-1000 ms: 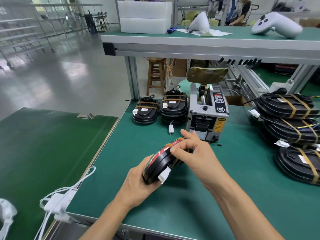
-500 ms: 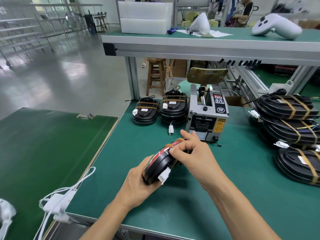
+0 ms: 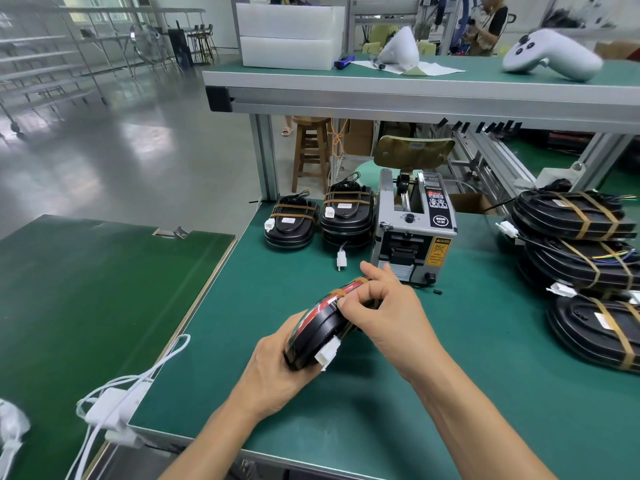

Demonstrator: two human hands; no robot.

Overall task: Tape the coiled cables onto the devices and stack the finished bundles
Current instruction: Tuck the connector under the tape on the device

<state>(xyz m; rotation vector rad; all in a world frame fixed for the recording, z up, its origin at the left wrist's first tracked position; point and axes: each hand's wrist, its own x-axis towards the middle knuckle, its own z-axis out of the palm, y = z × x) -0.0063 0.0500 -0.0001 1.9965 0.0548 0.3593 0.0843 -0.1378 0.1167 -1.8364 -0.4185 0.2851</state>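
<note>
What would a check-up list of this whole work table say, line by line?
Surface: green bench mat.
Job's things: black device held on edge; taped bundles stacked right, two more behind.
Clutter: tape dispenser.
Grippers: left hand cups the device; right hand pinches its tape.
Cables: white cable hangs over the left edge.
Surroundings: upper shelf, wooden stool.

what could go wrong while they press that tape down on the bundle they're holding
1. The device is held on edge above the table by the left hand alone, while the right hand pinches the tape; a weak grip could let it slip.
2. Its white connector hangs free and could snag.
3. The tape dispenser sits just behind the right hand, so a knock seems possible.
</note>
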